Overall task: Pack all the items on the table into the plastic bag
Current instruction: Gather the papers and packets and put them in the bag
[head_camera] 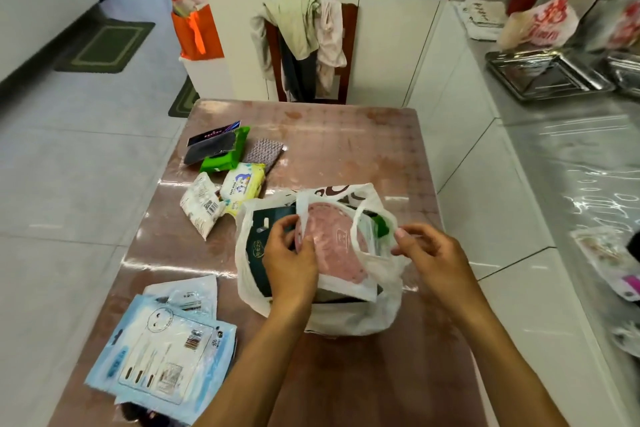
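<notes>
Right now, through the head camera, I see the bag (349, 317) sitting mid-table (346, 135), its mouth open. My left hand (292, 262) pinches the bag's near-left rim beside a dark box (258, 246) and a pink pack (332, 246) inside. My right hand (431, 253) pinches a handle at 3 o'clock. Wipes (242, 185) lie at 11 o'clock, blue packets (162, 354) at 8 o'clock.
</notes>
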The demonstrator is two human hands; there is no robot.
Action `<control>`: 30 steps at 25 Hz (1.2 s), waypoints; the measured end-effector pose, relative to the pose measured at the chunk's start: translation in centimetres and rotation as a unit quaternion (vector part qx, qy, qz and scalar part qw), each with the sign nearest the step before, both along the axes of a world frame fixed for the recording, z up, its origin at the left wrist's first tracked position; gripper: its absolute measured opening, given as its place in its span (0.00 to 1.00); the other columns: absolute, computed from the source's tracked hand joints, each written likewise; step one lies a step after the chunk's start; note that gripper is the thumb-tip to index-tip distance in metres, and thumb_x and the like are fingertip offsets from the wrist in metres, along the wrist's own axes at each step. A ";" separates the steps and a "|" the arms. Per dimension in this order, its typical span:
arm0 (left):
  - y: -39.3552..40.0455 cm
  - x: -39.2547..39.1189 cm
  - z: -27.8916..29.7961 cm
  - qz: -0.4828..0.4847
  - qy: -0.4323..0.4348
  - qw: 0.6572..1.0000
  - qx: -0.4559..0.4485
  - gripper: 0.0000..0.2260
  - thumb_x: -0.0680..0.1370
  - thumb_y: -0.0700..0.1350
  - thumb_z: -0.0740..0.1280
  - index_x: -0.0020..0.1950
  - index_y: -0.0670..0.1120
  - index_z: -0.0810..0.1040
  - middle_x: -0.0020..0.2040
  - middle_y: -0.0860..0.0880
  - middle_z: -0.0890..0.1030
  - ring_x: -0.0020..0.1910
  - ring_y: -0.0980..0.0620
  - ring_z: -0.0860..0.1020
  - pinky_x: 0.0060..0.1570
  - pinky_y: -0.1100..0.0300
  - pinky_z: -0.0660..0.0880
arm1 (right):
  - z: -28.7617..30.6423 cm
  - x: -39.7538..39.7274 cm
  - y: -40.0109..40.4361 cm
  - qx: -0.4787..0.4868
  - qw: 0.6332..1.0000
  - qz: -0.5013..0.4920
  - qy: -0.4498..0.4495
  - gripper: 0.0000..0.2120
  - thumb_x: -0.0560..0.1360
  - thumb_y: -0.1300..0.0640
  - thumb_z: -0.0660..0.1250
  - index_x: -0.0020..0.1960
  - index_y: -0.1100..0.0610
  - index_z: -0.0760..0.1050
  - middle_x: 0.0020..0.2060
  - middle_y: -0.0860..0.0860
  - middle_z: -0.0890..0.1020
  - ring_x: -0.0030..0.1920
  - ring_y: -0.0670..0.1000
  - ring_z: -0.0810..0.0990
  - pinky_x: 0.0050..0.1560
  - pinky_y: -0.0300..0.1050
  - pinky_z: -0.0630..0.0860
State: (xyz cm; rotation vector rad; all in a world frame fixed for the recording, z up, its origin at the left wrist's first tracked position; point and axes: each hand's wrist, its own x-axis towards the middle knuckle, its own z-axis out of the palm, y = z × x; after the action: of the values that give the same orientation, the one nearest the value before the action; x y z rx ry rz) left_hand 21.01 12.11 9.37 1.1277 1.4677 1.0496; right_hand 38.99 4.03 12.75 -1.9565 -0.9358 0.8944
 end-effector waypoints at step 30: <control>-5.1 -24.6 -15.6 0.385 0.046 0.846 -0.365 0.39 0.65 0.40 0.80 0.69 0.47 0.61 0.64 0.41 0.73 0.47 0.47 0.75 0.46 0.52 0.74 | -9.7 -26.9 -1.5 -0.033 0.907 0.387 -0.162 0.15 0.77 0.53 0.67 0.64 0.46 0.74 0.65 0.43 0.75 0.64 0.40 0.71 0.58 0.21 0.62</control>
State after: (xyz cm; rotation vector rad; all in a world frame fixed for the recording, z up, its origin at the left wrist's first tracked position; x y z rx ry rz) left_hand -3.63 7.03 -6.20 0.0057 2.2113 0.7910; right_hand 12.11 2.56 3.01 -1.8144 -1.9834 1.0338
